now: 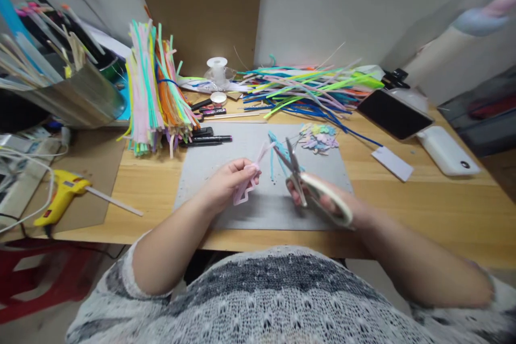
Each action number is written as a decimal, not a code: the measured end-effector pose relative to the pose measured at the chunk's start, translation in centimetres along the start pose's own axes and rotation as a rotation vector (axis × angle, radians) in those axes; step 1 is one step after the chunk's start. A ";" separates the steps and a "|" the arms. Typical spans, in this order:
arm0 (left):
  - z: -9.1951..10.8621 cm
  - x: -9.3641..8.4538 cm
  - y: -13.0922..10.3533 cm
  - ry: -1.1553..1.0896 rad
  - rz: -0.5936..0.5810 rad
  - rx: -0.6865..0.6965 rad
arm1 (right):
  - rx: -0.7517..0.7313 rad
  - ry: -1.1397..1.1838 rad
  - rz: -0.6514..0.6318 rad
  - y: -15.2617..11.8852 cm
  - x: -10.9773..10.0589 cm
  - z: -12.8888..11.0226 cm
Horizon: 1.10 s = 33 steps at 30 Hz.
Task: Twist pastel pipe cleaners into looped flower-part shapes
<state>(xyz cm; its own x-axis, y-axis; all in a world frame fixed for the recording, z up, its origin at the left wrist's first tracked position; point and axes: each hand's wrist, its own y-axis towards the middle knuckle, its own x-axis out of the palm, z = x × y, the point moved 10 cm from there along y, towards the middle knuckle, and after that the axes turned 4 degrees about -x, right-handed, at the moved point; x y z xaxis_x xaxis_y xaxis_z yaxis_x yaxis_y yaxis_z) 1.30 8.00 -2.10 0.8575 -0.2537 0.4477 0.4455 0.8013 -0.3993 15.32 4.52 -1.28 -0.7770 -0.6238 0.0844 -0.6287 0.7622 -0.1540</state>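
Observation:
My left hand [237, 177] pinches a bundle of pale pink pipe cleaners [244, 192]; bent, zigzag lengths hang below the fingers and straight ends stick up to the right. In my right hand [318, 193] is a pair of scissors [296, 174] with pale handles, its blades parted and pointing up and left, near the pink ends but apart from them. Behind the blades lie light blue pipe cleaners [272, 158] on the grey mat [201, 172]. A pile of small pastel pieces [318, 138] sits at the mat's far right corner.
Bundled pipe cleaners [145, 86] stand at the back left, and loose ones [306, 91] spread along the back. A yellow glue gun [62, 196] lies left, near a metal pen holder [80, 94]. Black markers [209, 140], a phone [395, 113] and a white tag [392, 163] are around the mat.

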 end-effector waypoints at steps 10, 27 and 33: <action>-1.3 2.2 -0.2 0.140 0.032 -0.016 | 0.113 -0.209 0.102 -1.9 2.3 1.4; -2.8 4.9 0.0 0.152 -0.066 -0.129 | 0.153 -0.072 0.094 -2.5 2.5 2.3; -2.8 5.6 0.2 0.216 -0.098 -0.159 | 0.198 -0.080 0.117 -3.1 2.4 3.0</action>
<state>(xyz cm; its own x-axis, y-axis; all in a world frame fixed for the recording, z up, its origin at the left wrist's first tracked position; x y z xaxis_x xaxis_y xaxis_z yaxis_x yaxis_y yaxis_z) 6.95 5.22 -1.91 0.8358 -0.4486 0.3164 0.5489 0.6768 -0.4906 15.45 0.16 -3.59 -0.8342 -0.5510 -0.0222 -0.5099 0.7861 -0.3492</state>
